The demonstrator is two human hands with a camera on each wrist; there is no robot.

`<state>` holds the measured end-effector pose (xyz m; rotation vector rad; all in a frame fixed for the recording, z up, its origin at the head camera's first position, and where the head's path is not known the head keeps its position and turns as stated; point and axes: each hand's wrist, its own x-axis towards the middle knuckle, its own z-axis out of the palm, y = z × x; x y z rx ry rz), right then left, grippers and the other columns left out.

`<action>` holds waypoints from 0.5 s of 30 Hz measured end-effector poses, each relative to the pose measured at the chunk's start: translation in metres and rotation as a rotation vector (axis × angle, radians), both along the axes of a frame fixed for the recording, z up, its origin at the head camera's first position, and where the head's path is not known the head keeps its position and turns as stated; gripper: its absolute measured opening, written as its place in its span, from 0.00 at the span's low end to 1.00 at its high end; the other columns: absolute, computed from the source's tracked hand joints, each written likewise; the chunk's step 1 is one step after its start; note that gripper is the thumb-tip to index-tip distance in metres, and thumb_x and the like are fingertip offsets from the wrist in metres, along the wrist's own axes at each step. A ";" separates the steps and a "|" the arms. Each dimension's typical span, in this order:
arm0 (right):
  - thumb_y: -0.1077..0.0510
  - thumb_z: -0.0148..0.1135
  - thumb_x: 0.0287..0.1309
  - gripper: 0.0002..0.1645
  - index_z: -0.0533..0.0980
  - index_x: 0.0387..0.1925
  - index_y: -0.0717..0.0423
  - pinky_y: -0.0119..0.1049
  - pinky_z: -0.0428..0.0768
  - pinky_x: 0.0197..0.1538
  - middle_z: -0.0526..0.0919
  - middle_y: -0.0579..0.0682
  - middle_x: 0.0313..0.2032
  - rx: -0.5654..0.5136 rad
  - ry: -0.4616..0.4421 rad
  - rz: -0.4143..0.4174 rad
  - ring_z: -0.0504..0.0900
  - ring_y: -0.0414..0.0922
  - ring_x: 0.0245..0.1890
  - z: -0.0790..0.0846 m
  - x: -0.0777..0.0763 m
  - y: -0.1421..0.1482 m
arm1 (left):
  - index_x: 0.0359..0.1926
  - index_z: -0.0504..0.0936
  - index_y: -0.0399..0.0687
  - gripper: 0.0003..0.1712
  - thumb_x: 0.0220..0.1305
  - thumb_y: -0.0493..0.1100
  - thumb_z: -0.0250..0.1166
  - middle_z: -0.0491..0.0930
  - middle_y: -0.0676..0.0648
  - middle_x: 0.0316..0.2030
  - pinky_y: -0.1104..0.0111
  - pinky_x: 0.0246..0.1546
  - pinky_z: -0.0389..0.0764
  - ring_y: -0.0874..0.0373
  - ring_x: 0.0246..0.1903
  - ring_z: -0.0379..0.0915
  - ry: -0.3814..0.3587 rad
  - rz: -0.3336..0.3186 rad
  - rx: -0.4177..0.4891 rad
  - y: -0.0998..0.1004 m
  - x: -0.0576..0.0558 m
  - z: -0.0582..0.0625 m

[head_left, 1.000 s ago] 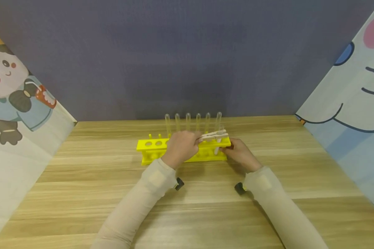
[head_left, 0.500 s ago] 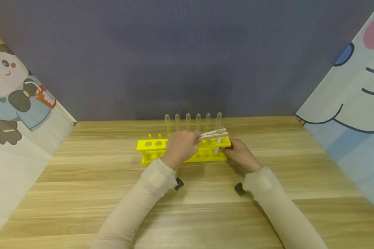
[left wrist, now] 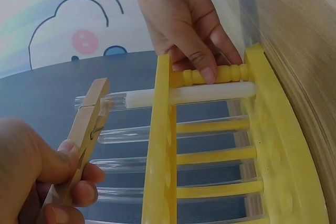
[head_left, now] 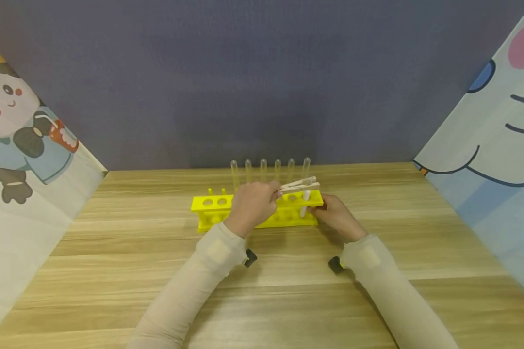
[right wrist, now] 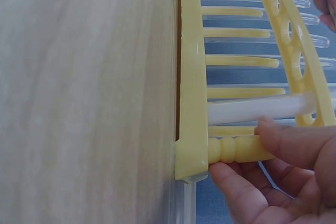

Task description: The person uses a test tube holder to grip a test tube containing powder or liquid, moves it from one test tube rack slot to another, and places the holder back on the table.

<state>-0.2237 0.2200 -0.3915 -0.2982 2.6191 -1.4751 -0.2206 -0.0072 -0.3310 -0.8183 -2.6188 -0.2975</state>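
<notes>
My left hand (head_left: pixel 254 203) pinches a wooden test tube clamp (left wrist: pixel 86 124) between thumb and fingers. Its far end lies around the upper part of a test tube with white contents (left wrist: pixel 210 93), just below the mouth; how tightly it sits cannot be told. That tube stands in the rightmost hole of a yellow test tube rack (head_left: pixel 196 205). At the rack's right end, my right hand (head_left: pixel 337 215) grips the yellow end post (right wrist: pixel 241 149) with thumb and fingers.
Several clear test tubes (head_left: pixel 263 170) stand upside down on the pegs along the back of the rack. The rack rests on a wood-grain table (head_left: pixel 288 300). Behind it rises a dark blue-grey panel (head_left: pixel 262 87), with printed cloths on both sides.
The clamp's far end has risen slightly and its two arms look more spread. The white-filled tube, the rack and my right hand stay in place.
</notes>
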 end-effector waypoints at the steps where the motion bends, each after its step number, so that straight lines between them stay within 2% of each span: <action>1: 0.63 0.57 0.62 0.21 0.71 0.55 0.67 0.49 0.73 0.55 0.77 0.63 0.52 0.000 0.000 0.000 0.75 0.57 0.52 0.000 0.000 0.000 | 0.30 0.80 0.51 0.12 0.68 0.49 0.56 0.59 0.55 0.10 0.73 0.12 0.50 0.64 0.12 0.46 0.008 0.001 0.002 0.000 0.000 0.000; 15: 0.63 0.56 0.62 0.20 0.71 0.54 0.68 0.49 0.72 0.56 0.76 0.63 0.52 -0.008 0.001 0.015 0.75 0.57 0.53 0.000 0.001 0.001 | 0.33 0.80 0.51 0.10 0.67 0.49 0.57 0.61 0.55 0.10 0.73 0.11 0.50 0.64 0.11 0.46 0.040 0.011 0.009 -0.001 0.000 0.000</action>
